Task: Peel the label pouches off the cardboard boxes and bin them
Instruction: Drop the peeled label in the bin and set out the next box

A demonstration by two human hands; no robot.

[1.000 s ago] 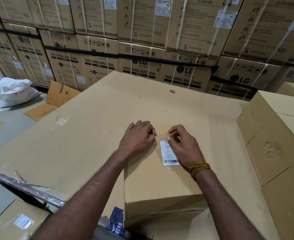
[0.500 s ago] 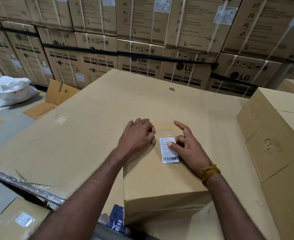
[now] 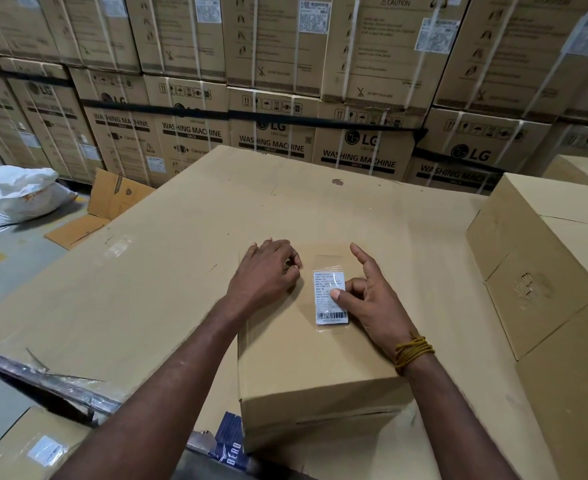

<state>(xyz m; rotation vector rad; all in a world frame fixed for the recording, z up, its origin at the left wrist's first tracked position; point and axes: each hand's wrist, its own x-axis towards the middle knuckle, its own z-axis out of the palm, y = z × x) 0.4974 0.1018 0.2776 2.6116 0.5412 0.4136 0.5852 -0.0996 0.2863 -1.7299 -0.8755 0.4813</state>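
Observation:
A small cardboard box [image 3: 306, 368] lies on a large flat cardboard sheet [image 3: 154, 278] in front of me. A clear label pouch with a white barcode label [image 3: 330, 299] is on the box's top. My right hand [image 3: 372, 299] pinches the pouch's right edge between thumb and curled fingers, with the index finger pointing up and away. The pouch's top part looks lifted from the box. My left hand [image 3: 264, 275] rests on the box's top left, fingers curled down, holding the box still.
Stacked plain cardboard boxes [image 3: 545, 265] stand close on the right. A wall of washing machine cartons [image 3: 285, 98] fills the back. White sacks [image 3: 22, 195] and a loose cardboard piece [image 3: 108, 206] lie on the floor at left. Another labelled box [image 3: 32, 448] sits at lower left.
My right hand moved from the pouch's top edge down onto its right side and pinched it, index finger lifting. The clear top of the pouch came into view. My left hand stayed put.

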